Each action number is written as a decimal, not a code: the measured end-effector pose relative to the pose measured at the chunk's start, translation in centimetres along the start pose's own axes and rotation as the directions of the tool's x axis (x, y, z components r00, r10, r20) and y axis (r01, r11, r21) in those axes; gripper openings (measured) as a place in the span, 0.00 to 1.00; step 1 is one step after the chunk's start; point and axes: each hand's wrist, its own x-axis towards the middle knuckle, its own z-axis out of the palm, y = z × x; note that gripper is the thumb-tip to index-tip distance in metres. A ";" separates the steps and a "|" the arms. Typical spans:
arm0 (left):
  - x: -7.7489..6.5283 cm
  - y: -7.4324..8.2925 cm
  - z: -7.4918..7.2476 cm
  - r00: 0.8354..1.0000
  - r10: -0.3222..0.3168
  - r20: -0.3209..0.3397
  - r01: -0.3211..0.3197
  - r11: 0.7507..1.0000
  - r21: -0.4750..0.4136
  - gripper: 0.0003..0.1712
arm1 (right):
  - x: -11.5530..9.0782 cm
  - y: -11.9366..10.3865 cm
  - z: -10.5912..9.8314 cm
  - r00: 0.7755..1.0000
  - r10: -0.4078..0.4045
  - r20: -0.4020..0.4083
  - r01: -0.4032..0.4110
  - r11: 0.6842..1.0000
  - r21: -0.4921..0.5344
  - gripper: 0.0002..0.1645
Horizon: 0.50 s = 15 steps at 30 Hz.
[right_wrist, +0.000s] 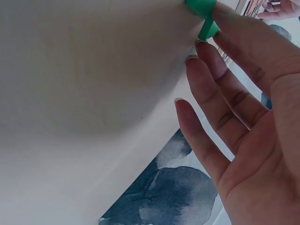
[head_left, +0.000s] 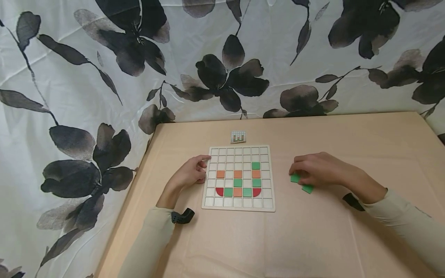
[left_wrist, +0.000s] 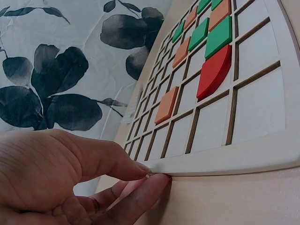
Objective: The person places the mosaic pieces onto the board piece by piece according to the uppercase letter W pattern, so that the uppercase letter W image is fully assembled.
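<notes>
A white grid board (head_left: 213, 205) lies on the table, with several square green and orange tiles (head_left: 238, 174) and two rounded red tiles (head_left: 257, 192) in its cells. At its left edge, my left hand (head_left: 192, 171) pinches the rim between thumb and finger; the fingertips (left_wrist: 161, 180) meet there in the left wrist view. To the right of the board, my right hand (head_left: 321, 168) holds a green tile (head_left: 294, 178) at its thumb and index finger. A second green tile (head_left: 308, 189) shows just under the thumb side, while the other fingers spread loosely.
A small card (head_left: 238, 136) with a printed grid pattern stands behind the board. The wooden table (head_left: 313, 239) ends at a white floral cloth (head_left: 187, 42) along the back and left. Black wrist devices (head_left: 183, 216) sit at both sleeves.
</notes>
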 end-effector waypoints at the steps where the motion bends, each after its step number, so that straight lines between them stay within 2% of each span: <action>1: 0.0 0.0 0.0 1.000 0.001 0.000 -0.001 1.000 0.001 0.37 | 0.0 0.1 0.1 1.000 -0.002 -0.003 0.002 1.000 0.000 0.14; 15: 0.1 -0.2 0.0 1.000 0.009 0.000 -0.009 1.000 -0.003 0.37 | 0.3 0.3 0.7 0.998 -0.017 -0.054 0.017 1.000 -0.004 0.12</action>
